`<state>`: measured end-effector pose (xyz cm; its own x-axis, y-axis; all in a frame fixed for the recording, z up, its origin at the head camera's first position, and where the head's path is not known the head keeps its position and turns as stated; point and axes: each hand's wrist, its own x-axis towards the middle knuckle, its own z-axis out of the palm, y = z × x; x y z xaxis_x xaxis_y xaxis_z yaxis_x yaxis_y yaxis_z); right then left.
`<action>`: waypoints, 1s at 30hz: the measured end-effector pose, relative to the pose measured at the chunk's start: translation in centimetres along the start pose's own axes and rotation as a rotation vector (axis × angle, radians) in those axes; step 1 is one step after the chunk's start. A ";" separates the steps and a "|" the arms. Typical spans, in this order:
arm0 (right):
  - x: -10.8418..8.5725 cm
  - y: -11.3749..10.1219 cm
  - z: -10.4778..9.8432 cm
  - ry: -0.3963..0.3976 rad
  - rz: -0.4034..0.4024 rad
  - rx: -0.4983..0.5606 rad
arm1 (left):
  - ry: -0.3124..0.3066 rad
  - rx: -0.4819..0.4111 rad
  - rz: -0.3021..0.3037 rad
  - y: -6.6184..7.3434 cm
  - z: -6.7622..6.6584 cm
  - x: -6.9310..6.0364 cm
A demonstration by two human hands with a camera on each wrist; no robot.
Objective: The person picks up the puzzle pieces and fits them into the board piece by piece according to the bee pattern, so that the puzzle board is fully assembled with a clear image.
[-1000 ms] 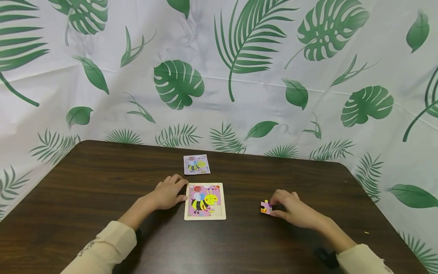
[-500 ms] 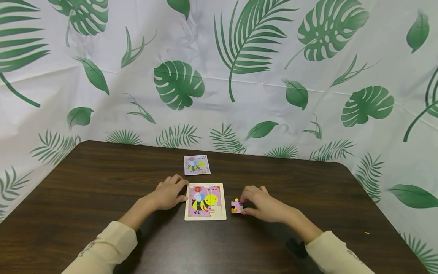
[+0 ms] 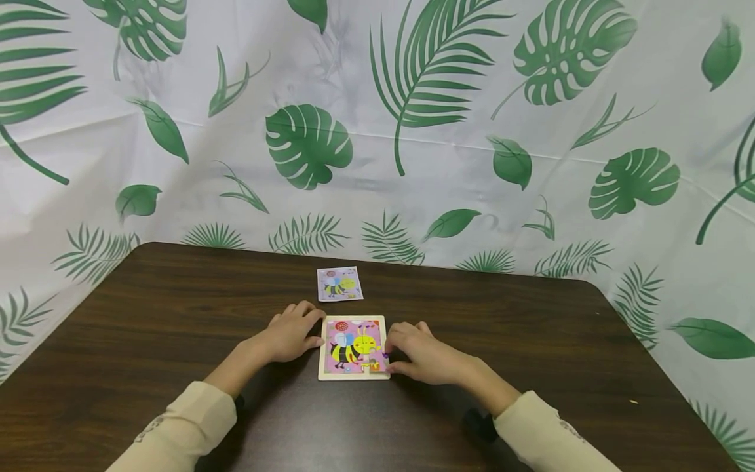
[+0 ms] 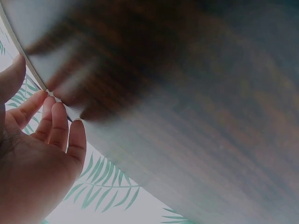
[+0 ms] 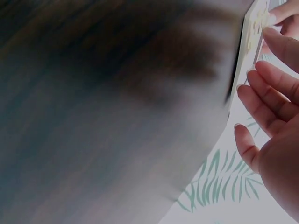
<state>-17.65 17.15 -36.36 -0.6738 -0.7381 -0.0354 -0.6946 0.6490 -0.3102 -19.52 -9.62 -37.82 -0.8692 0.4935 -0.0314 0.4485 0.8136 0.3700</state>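
Note:
A square wooden jigsaw board (image 3: 352, 377) with a pale rim and a bee picture lies flat on the table. My left hand (image 3: 289, 334) rests beside it, thumb and index finger touching its left edge near the upper corner. With thumb and fingers, my right hand (image 3: 420, 354) pinches a pink puzzle piece (image 3: 375, 366) over the lower right corner of the board. Part of that piece is hidden by the fingers, and whether it sits flat in the gap cannot be told. In the right wrist view the right hand (image 5: 275, 102) is at the board's rim (image 5: 240, 60).
Behind the board lies a small card (image 3: 339, 286) printed with the same bee. The dark wooden table (image 3: 206, 295) ends at a white leaf-patterned cloth (image 3: 366, 216). A tiny pale scrap (image 3: 634, 401) lies far right.
My right hand has carried the puzzle piece leftward across the table, from well right of the board to its lower right corner. The left hand and the board have stayed put.

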 end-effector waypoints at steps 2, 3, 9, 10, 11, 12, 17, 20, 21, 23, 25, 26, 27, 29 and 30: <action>0.3 -0.1 0.2 -0.009 0.003 0.001 | 0.000 -0.002 0.001 0.0 0.0 0.0; 0.4 -0.1 0.3 -0.012 0.004 0.000 | -0.001 -0.003 0.001 0.0 0.0 0.0; 0.6 -0.4 0.5 -0.008 0.005 -0.009 | -0.004 -0.005 -0.001 0.0 0.0 0.0; 0.6 -0.4 0.6 -0.008 0.006 -0.010 | -0.004 -0.004 -0.001 0.0 0.0 0.0; 0.7 -0.5 0.6 -0.006 0.008 -0.012 | -0.004 -0.004 -0.002 0.0 0.0 0.0; 0.7 -0.5 0.6 -0.004 0.009 -0.014 | -0.004 -0.003 -0.002 0.0 0.0 0.0; 0.6 -0.7 0.5 0.000 0.015 -0.018 | -0.007 -0.004 -0.006 -0.1 0.0 0.0; 0.6 -0.7 0.5 0.000 0.020 -0.021 | -0.008 -0.004 -0.007 -0.1 0.0 0.0; 0.6 -0.7 0.5 0.001 0.021 -0.022 | -0.008 -0.005 -0.007 -0.1 0.0 0.0; 0.7 -0.7 0.5 0.002 0.026 -0.021 | -0.008 -0.005 -0.008 -0.1 0.0 0.0; 0.7 -0.6 0.5 0.001 0.031 -0.019 | -0.009 -0.006 -0.008 0.0 0.0 0.0; 0.7 -0.6 0.5 0.001 0.034 -0.016 | -0.009 -0.005 -0.009 0.0 0.0 0.0; 0.7 -0.6 0.5 -0.001 0.037 -0.014 | -0.010 -0.005 -0.009 0.0 0.0 0.0; 0.7 -0.7 0.5 -0.005 0.043 -0.008 | -0.010 -0.003 -0.008 0.0 0.0 0.0; 0.7 -0.7 0.5 -0.007 0.045 -0.005 | -0.010 -0.002 -0.008 0.0 0.0 0.0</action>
<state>-17.54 16.10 -36.67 -0.7025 -0.7095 -0.0554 -0.6652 0.6823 -0.3032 -19.56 -9.66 -37.80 -0.8706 0.4900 -0.0436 0.4412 0.8169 0.3714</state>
